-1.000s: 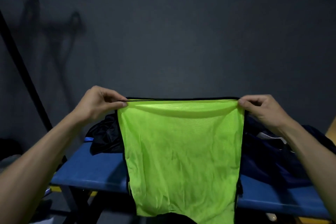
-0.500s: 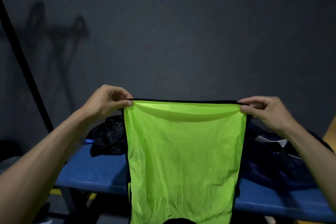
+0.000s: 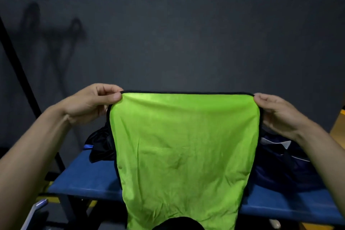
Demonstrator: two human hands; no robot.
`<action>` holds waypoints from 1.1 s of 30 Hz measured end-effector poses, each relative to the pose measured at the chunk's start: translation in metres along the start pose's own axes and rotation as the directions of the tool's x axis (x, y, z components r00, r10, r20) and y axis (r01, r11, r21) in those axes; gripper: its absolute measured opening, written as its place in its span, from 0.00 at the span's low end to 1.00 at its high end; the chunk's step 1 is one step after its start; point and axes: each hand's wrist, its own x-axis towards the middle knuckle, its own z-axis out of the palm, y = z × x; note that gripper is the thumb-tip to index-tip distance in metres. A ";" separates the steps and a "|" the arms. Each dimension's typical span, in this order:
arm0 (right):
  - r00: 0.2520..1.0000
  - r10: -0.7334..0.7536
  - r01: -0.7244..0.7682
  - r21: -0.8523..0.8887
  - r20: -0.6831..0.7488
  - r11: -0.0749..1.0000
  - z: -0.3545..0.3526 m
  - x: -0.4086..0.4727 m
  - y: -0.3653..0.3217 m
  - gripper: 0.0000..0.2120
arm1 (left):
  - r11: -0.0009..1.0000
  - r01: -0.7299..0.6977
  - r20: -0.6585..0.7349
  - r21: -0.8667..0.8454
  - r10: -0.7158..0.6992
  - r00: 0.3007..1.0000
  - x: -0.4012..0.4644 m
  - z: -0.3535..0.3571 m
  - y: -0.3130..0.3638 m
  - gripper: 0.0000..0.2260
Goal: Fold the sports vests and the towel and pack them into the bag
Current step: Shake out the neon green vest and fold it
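A neon green sports vest [image 3: 183,151] with black trim hangs in the air above the blue bench [image 3: 87,179], stretched flat between my hands. My left hand [image 3: 93,102] pinches its top left corner. Its top right corner is pinched by my right hand [image 3: 276,112]. A dark navy bag [image 3: 283,166] with white markings lies on the bench at the right, partly hidden behind the vest. Crumpled black fabric [image 3: 100,145] with a blue bit lies on the bench at the left.
A dark grey wall [image 3: 186,43] stands right behind the bench. A black slanted pole [image 3: 20,73] runs down the left side. The floor below the bench shows yellow marks [image 3: 52,200] and a pale metal object [image 3: 37,209] at lower left.
Both hands have lifted the vest slightly and held it stretched. The view has tilted down a little, so the wall band sits lower in frame.
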 end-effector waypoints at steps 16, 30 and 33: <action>0.987 -0.055 -0.010 -0.406 -0.148 0.914 0.169 0.000 0.063 0.06 | 0.965 0.216 -0.406 0.149 -0.140 0.903 0.032 0.153 -0.063 0.03; 0.975 -0.088 -0.022 -0.487 -0.202 0.873 0.172 -0.010 0.051 0.05 | 0.967 0.235 -0.309 -0.101 -0.255 0.916 0.023 0.163 -0.055 0.02; 0.978 -0.049 -0.056 -0.480 -0.203 0.875 0.172 -0.009 0.050 0.06 | 0.973 0.227 -0.320 -0.037 -0.227 0.920 0.022 0.163 -0.052 0.02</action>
